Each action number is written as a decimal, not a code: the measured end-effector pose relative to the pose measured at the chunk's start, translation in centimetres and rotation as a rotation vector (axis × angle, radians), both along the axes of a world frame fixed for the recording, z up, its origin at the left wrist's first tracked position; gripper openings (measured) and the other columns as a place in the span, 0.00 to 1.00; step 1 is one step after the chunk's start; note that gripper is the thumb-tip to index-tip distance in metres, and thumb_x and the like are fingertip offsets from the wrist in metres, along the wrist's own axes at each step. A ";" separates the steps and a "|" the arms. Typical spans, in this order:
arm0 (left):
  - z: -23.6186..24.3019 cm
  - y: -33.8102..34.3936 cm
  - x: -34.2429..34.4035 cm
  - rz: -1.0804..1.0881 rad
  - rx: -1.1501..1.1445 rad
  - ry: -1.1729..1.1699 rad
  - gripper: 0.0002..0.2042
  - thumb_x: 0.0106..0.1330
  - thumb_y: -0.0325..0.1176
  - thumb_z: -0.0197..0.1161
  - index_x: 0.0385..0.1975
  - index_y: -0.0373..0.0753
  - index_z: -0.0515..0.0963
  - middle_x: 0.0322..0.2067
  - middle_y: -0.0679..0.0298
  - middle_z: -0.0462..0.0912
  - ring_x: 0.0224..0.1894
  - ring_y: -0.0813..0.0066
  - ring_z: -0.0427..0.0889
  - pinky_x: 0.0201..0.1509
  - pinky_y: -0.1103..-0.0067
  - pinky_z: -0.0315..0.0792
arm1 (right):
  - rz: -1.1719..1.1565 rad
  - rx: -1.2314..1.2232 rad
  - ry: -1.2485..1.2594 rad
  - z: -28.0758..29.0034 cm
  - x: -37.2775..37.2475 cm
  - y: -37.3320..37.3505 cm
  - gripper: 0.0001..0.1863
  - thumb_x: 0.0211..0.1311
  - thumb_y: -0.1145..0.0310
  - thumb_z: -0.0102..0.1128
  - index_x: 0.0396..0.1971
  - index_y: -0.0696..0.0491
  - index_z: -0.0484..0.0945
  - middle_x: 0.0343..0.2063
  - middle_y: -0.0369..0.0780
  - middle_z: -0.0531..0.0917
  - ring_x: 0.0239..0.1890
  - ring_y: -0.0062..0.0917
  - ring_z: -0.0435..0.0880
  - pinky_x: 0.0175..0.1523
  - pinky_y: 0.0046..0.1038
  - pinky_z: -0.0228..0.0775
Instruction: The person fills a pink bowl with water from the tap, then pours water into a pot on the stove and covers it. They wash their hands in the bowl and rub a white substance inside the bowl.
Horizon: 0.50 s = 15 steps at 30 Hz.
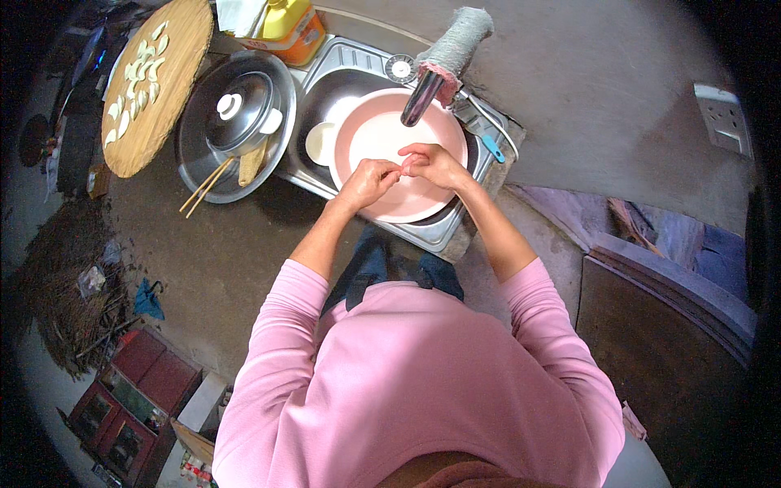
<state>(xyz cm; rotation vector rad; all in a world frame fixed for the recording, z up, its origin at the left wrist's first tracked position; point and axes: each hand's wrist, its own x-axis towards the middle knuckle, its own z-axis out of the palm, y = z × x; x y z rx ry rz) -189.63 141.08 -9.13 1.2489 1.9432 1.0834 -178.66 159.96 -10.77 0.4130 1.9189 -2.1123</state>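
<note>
My left hand and my right hand meet over a pink basin that sits in a steel sink. The fingertips of both hands touch. Those on the left are bent and pressed together against the fingers of the right, which are curled in with the upper finger lifted a little. Anything between them is too small to make out. A tap with its upper part wrapped in grey cloth reaches over the basin's far side. Inside, the basin looks pale and bright; I cannot tell how much water it holds.
Left of the sink, a large metal bowl holds a lidded pot and chopsticks. Beyond stands a round wooden board with several dumplings. A yellow-and-orange container is behind; a blue-handled brush lies at the sink's right.
</note>
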 end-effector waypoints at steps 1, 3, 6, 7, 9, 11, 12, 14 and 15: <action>0.1 -0.1 -0.2 -0.012 0.003 0.019 0.09 0.66 0.31 0.60 0.39 0.34 0.83 0.28 0.54 0.85 0.30 0.67 0.85 0.37 0.72 0.77 | 0.010 0.021 0.011 -0.1 -0.2 0.0 0.20 0.58 0.79 0.62 0.52 0.62 0.74 0.36 0.40 0.84 0.40 0.22 0.83 0.49 0.24 0.76; -0.1 -0.3 -0.5 -0.028 0.010 0.021 0.10 0.65 0.31 0.60 0.38 0.34 0.83 0.28 0.54 0.85 0.30 0.66 0.85 0.37 0.72 0.77 | 0.031 0.062 0.032 0.0 -0.7 -0.1 0.22 0.55 0.78 0.64 0.52 0.61 0.75 0.34 0.43 0.85 0.39 0.24 0.85 0.46 0.25 0.77; -0.7 -0.6 -0.9 -0.044 0.012 -0.023 0.10 0.65 0.33 0.60 0.38 0.34 0.83 0.28 0.54 0.85 0.30 0.65 0.85 0.37 0.71 0.77 | 0.098 0.185 0.011 0.7 -1.4 -0.4 0.22 0.54 0.80 0.63 0.51 0.61 0.75 0.34 0.43 0.85 0.39 0.24 0.85 0.46 0.24 0.77; -0.8 -0.7 -1.1 -0.050 0.007 -0.035 0.10 0.65 0.33 0.60 0.38 0.34 0.83 0.28 0.54 0.85 0.30 0.65 0.85 0.37 0.71 0.77 | 0.104 0.167 -0.007 0.8 -1.6 -0.6 0.22 0.53 0.80 0.63 0.51 0.61 0.75 0.34 0.43 0.86 0.38 0.24 0.85 0.46 0.24 0.77; -1.0 -0.8 -1.5 -0.045 -0.049 -0.101 0.10 0.65 0.34 0.60 0.37 0.35 0.84 0.28 0.54 0.85 0.29 0.64 0.85 0.36 0.71 0.76 | 0.116 0.133 -0.044 0.7 -2.1 -0.8 0.21 0.53 0.80 0.62 0.50 0.61 0.76 0.34 0.43 0.86 0.38 0.24 0.85 0.46 0.23 0.77; -1.0 -0.7 -1.9 -0.024 -0.153 -0.208 0.10 0.65 0.35 0.60 0.35 0.36 0.84 0.27 0.54 0.85 0.28 0.63 0.85 0.35 0.70 0.76 | 0.143 0.066 -0.067 -0.4 -2.4 -1.4 0.23 0.54 0.80 0.63 0.53 0.60 0.75 0.36 0.41 0.85 0.42 0.20 0.82 0.48 0.22 0.74; -1.5 -0.5 -2.0 0.013 -0.208 -0.206 0.10 0.65 0.35 0.60 0.36 0.35 0.83 0.28 0.53 0.85 0.29 0.62 0.84 0.37 0.69 0.76 | 0.156 0.032 -0.078 -1.4 -2.5 -1.7 0.24 0.55 0.79 0.63 0.55 0.60 0.74 0.37 0.40 0.84 0.43 0.19 0.81 0.50 0.21 0.73; -3.8 0.1 -2.5 0.092 -0.311 -0.194 0.10 0.66 0.35 0.59 0.37 0.35 0.82 0.30 0.52 0.84 0.32 0.59 0.84 0.39 0.67 0.76 | -0.008 -0.119 -0.126 -5.3 -2.1 -2.7 0.24 0.55 0.79 0.63 0.55 0.59 0.74 0.39 0.41 0.84 0.43 0.20 0.81 0.51 0.21 0.72; -6.8 0.0 -2.4 0.161 -0.310 -0.040 0.10 0.66 0.34 0.59 0.39 0.34 0.81 0.32 0.50 0.84 0.34 0.56 0.83 0.42 0.65 0.75 | -0.088 -0.192 -0.142 -8.0 -2.0 -3.2 0.25 0.55 0.79 0.63 0.55 0.59 0.74 0.39 0.41 0.84 0.44 0.20 0.81 0.52 0.22 0.71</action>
